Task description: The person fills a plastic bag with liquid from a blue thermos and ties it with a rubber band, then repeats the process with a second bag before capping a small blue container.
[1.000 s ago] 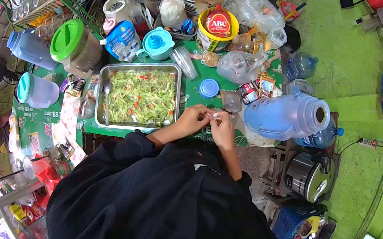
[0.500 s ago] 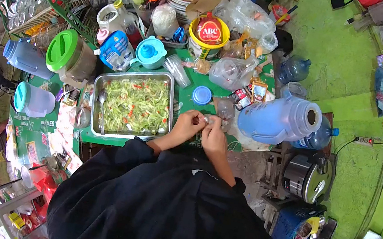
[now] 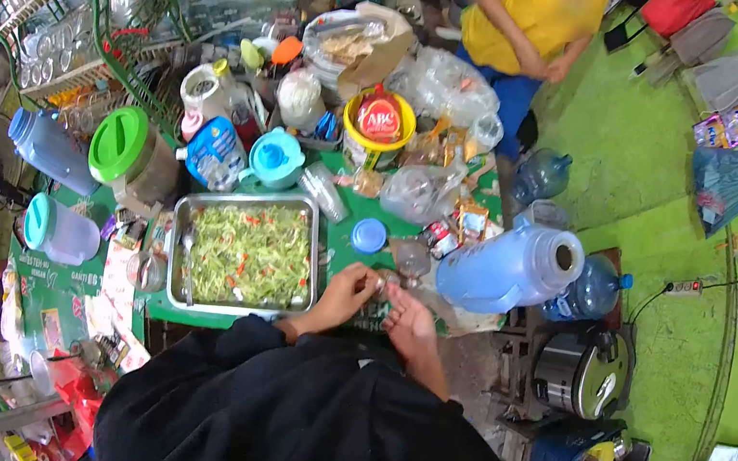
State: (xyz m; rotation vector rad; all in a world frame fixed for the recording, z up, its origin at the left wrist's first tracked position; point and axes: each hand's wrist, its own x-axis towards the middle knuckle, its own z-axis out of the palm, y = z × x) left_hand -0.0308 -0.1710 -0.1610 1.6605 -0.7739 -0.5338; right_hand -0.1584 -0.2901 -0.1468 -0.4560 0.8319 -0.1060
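Note:
My left hand [image 3: 346, 295] is closed in a pinch beside the lower right corner of the metal tray [image 3: 315, 270]; what it holds is too small to name. My right hand [image 3: 412, 324] is turned palm up, its fingers spread, with nothing visible in it and its fingertips near the left hand's. Sliced green vegetables [image 3: 248, 254] with red and orange bits fill the tray. Just beyond my hands are a blue round lid [image 3: 369, 235] and a clear plastic bag or cup [image 3: 411, 257]. A large light-blue thermos [image 3: 504, 271] lies to their right.
A person in a yellow shirt [image 3: 511, 20] stands across the table [image 3: 345, 195]. A yellow bucket [image 3: 374, 139], a blue pitcher [image 3: 276, 158] and plastic bags [image 3: 452, 83] crowd the far side. Lidded jugs [image 3: 132, 157] stand left; a rice cooker [image 3: 575, 368] is at right.
The view has tilted upward, showing more of the person in yellow. My right hand has opened and turned palm up, its fingers apart from the left hand's pinch.

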